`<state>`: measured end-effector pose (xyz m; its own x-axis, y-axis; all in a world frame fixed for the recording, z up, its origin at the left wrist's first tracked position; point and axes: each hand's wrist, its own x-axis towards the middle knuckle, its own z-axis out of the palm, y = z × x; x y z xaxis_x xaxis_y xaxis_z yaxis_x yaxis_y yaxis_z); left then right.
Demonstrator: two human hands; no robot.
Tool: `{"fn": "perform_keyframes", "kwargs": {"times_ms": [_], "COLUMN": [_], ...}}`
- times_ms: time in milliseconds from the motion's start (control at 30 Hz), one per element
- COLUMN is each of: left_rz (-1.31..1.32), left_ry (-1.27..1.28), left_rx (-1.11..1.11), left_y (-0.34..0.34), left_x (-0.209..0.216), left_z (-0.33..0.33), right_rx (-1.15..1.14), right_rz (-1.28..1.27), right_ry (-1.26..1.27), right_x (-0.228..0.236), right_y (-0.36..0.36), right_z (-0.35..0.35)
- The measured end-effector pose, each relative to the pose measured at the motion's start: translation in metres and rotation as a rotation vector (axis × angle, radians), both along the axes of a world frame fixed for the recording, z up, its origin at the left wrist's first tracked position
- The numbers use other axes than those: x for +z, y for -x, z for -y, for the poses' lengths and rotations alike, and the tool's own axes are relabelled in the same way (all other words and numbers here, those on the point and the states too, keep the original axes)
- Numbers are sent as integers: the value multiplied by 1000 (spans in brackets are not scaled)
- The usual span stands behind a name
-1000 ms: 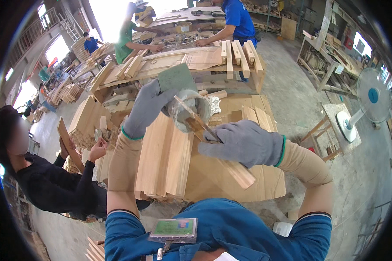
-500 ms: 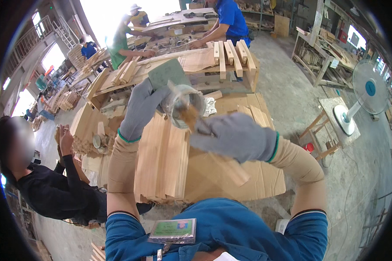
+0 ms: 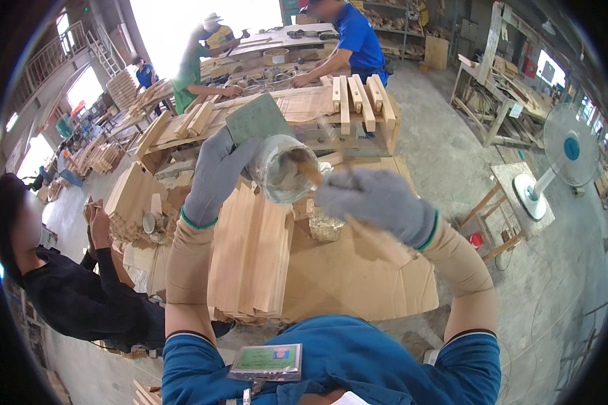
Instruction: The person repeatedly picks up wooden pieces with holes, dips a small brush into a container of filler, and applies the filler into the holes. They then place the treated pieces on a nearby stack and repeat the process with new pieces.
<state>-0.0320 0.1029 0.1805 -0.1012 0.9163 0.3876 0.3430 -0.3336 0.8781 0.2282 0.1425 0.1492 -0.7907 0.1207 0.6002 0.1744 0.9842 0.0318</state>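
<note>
drawing slightly up and to the right since half a second ago, the right grip (image 3: pixel 378 204) is uncovering a pale crumpled thing (image 3: pixel 326 228) it was hiding then. the left grip (image 3: pixel 216 175) is staying almost where it was, closing around a smeared cup (image 3: pixel 270 183) and a flat grey-green plate (image 3: pixel 257 118). the cup is sitting tilted against the left fingers, its mouth facing up toward the wearer. the right grip is closing on a brown tool (image 3: pixel 309 170), its end reaching into that mouth; motion is blurring it. a pale wooden strip (image 3: pixel 380 244) is trailing below the right grip, and i cannot tell whether it is being held.

under the cup, a stack of boards (image 3: pixel 250 260) is filling the left side. to its right, a cardboard sheet (image 3: pixel 358 290) is offering bare room, its right edge running near the right forearm. beyond that edge, open floor (image 3: pixel 425 121) is stretching toward a stool (image 3: pixel 496 174) bearing a fan (image 3: pixel 571 145). ahead, beams (image 3: pixel 358 101) are lying across a tabletop (image 3: pixel 290 104).
</note>
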Motion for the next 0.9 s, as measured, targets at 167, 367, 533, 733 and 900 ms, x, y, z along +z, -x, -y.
{"fn": "perform_keyframes", "kwargs": {"times_ms": [167, 367, 533, 733, 900], "left_rz": [25, 25, -38, -53, -79], "left_ry": [-79, -51, -74, -95, -189], "left_rx": [-7, 28, -26, -2, 11], "left_y": [4, 1, 7, 7, 8], "left_x": [-12, -22, -28, -22, -22], "left_z": [-4, -5, -11, -10, -9], "right_rx": [107, 112, 71, 52, 117], "right_rz": [-77, -12, 16, 67, 19], "right_ry": [-27, 56, -198, -28, -84], "right_x": [-4, -27, -9, 1, -1], "right_y": [-8, 3, 15, 3, 2], "right_z": [-8, -9, -4, -4, -13]}}
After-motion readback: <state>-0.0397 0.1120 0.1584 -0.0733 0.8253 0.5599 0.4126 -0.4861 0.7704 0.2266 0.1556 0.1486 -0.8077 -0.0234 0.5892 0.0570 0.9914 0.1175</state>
